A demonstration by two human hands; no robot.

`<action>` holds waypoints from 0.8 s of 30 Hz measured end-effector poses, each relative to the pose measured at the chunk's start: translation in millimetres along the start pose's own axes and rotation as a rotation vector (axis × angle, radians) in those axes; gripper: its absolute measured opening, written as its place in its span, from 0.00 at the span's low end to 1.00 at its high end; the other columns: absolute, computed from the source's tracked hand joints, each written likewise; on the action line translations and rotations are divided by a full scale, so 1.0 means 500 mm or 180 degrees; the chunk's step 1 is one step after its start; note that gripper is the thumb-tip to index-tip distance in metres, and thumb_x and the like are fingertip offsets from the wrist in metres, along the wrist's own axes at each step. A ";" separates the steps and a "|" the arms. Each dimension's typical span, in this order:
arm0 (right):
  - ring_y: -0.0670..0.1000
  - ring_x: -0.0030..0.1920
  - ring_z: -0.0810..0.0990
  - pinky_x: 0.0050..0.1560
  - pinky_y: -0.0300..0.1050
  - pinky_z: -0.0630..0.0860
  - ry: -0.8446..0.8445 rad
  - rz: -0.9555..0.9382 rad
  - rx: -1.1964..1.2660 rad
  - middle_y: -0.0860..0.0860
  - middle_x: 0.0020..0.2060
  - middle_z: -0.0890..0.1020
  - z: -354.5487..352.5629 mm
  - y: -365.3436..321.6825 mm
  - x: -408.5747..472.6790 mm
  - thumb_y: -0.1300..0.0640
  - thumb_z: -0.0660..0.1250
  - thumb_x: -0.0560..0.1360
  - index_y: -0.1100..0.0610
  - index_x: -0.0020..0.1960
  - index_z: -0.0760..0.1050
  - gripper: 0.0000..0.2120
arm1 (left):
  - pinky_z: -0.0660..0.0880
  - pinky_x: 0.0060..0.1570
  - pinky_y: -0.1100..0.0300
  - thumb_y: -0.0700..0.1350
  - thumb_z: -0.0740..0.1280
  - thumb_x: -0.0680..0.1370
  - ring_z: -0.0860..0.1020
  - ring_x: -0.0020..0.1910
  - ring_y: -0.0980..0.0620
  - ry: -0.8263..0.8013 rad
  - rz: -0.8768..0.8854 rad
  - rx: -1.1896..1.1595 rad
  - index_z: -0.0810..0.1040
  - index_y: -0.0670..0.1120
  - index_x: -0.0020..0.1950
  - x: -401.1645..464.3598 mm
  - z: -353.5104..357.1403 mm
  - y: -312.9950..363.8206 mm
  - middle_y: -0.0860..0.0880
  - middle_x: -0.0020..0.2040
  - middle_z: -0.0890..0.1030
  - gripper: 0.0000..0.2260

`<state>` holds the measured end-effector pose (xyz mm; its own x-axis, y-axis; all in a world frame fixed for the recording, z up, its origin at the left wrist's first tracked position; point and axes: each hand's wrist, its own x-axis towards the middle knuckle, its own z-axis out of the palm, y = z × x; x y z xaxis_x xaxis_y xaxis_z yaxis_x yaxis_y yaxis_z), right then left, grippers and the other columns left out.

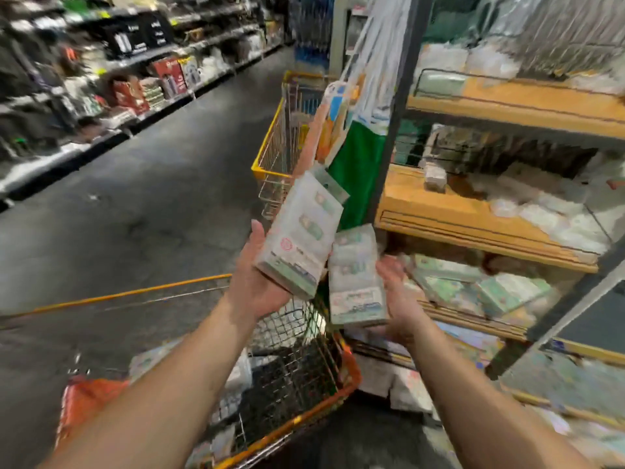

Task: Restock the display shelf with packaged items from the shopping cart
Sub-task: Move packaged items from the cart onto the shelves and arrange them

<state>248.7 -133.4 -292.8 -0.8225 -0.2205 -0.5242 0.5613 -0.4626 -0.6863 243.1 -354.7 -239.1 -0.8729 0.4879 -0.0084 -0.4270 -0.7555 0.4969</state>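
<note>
Two pale, green-printed packages are held up at the centre of the frame, above a wire shopping cart (304, 374) with an orange rim that fills the lower middle. The left package (299, 236) is tilted, its top leaning toward the upper right, and is supported from below and from the left by the left hand (260, 282), whose palm is turned up and whose fingers are wrapped round its lower end. The right package (356, 275) stands more upright just beside it, their near edges almost touching; it is grasped at its lower right by the right hand (397, 299), though motion blur hides how the fingers lie.

More pale packs can be made out inside the cart, lower left of the hands. A second cart (275, 143) with a yellow rim is seen behind the packages, at upper centre. The display shelf (473, 218), with wooden boards in a dark metal frame, occupies the right side of the frame; blurred white and green packs are stacked on its levels. A long aisle shelf (135, 79) of mixed goods runs along the upper left, across a dark floor (152, 214).
</note>
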 end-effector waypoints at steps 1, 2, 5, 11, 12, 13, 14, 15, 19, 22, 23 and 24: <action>0.57 0.43 0.86 0.48 0.52 0.80 -0.0007 0.0046 -0.0005 0.59 0.46 0.86 0.032 0.033 0.006 0.42 0.73 0.64 0.58 0.52 0.82 0.24 | 0.69 0.66 0.39 0.60 0.72 0.69 0.72 0.68 0.37 -0.0007 0.0005 -0.0014 0.72 0.42 0.72 -0.035 -0.035 0.016 0.38 0.71 0.71 0.36; 0.57 0.42 0.86 0.46 0.50 0.80 0.0019 0.0126 -0.0069 0.58 0.46 0.86 0.065 0.074 0.017 0.42 0.70 0.68 0.58 0.54 0.81 0.22 | 0.67 0.67 0.37 0.61 0.72 0.69 0.72 0.68 0.36 0.0030 0.0024 -0.0012 0.70 0.42 0.73 -0.078 -0.074 0.037 0.37 0.72 0.70 0.38; 0.57 0.42 0.85 0.49 0.51 0.75 0.0007 0.0366 -0.0365 0.59 0.46 0.86 0.135 0.159 0.037 0.47 0.58 0.78 0.58 0.56 0.77 0.18 | 0.65 0.66 0.36 0.61 0.77 0.65 0.74 0.66 0.36 0.0415 0.0048 0.0068 0.65 0.44 0.76 -0.182 -0.169 0.082 0.38 0.73 0.69 0.45; 0.57 0.42 0.85 0.41 0.47 0.81 -0.0325 0.0747 -0.0724 0.58 0.45 0.85 0.269 0.282 0.103 0.51 0.60 0.75 0.59 0.57 0.77 0.16 | 0.63 0.69 0.35 0.50 0.78 0.63 0.75 0.64 0.38 0.1187 0.0329 -0.0288 0.69 0.43 0.74 -0.371 -0.322 0.153 0.39 0.69 0.74 0.41; 0.56 0.40 0.85 0.37 0.45 0.81 -0.0356 0.0855 -0.0854 0.58 0.43 0.85 0.287 0.301 0.115 0.50 0.61 0.74 0.60 0.56 0.77 0.17 | 0.63 0.69 0.36 0.49 0.79 0.61 0.76 0.62 0.38 0.1419 0.0352 -0.0229 0.69 0.43 0.74 -0.394 -0.343 0.157 0.39 0.68 0.75 0.44; 0.55 0.39 0.85 0.34 0.44 0.81 -0.0430 0.0977 -0.0951 0.58 0.41 0.85 0.310 0.326 0.133 0.51 0.61 0.74 0.60 0.55 0.76 0.16 | 0.67 0.66 0.35 0.48 0.80 0.58 0.77 0.61 0.37 0.1624 0.0366 -0.0244 0.70 0.42 0.73 -0.421 -0.371 0.164 0.38 0.66 0.76 0.44; 0.55 0.38 0.85 0.33 0.43 0.80 -0.0441 0.1058 -0.1074 0.57 0.40 0.85 0.324 0.348 0.150 0.51 0.61 0.76 0.60 0.55 0.76 0.15 | 0.73 0.60 0.35 0.48 0.81 0.57 0.78 0.59 0.37 0.1815 0.0348 -0.0303 0.73 0.42 0.71 -0.442 -0.398 0.166 0.37 0.64 0.77 0.43; 0.55 0.39 0.85 0.33 0.43 0.80 -0.0462 0.1142 -0.1199 0.57 0.41 0.85 0.337 0.370 0.165 0.51 0.60 0.77 0.61 0.58 0.75 0.16 | 0.77 0.52 0.35 0.49 0.82 0.56 0.80 0.57 0.36 0.2001 0.0268 -0.0359 0.76 0.42 0.68 -0.462 -0.418 0.164 0.37 0.63 0.79 0.41; 0.57 0.47 0.84 0.43 0.50 0.81 -0.0627 0.1506 -0.1631 0.59 0.50 0.84 0.362 0.460 0.231 0.53 0.59 0.80 0.57 0.65 0.70 0.15 | 0.80 0.42 0.39 0.47 0.76 0.67 0.81 0.54 0.36 0.2989 0.0121 -0.0373 0.73 0.44 0.68 -0.511 -0.506 0.158 0.36 0.58 0.81 0.31; 0.59 0.49 0.83 0.51 0.59 0.81 -0.0693 0.1725 -0.1880 0.61 0.54 0.82 0.374 0.529 0.280 0.57 0.59 0.81 0.57 0.62 0.68 0.11 | 0.79 0.45 0.44 0.43 0.66 0.75 0.81 0.51 0.38 0.3705 -0.0156 -0.0069 0.72 0.42 0.67 -0.533 -0.576 0.156 0.37 0.52 0.84 0.21; 0.60 0.49 0.83 0.55 0.62 0.79 -0.0678 0.1789 -0.1942 0.61 0.54 0.82 0.377 0.556 0.301 0.58 0.60 0.80 0.57 0.62 0.68 0.10 | 0.78 0.47 0.43 0.42 0.65 0.76 0.82 0.51 0.38 0.3886 -0.0278 0.0032 0.72 0.42 0.67 -0.538 -0.605 0.154 0.37 0.51 0.84 0.19; 0.62 0.50 0.82 0.57 0.63 0.77 -0.0622 0.1867 -0.2031 0.61 0.54 0.82 0.379 0.582 0.324 0.58 0.62 0.80 0.57 0.61 0.69 0.11 | 0.77 0.52 0.42 0.41 0.65 0.76 0.82 0.52 0.38 0.4039 -0.0416 0.0146 0.72 0.42 0.67 -0.542 -0.641 0.151 0.38 0.51 0.84 0.19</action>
<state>261.4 -466.3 -481.9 -0.3547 -0.4411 -0.8244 0.7932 0.3249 -0.5151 371.8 -684.3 -477.6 -0.4482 -0.2202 -0.8664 -0.5401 -0.7056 0.4588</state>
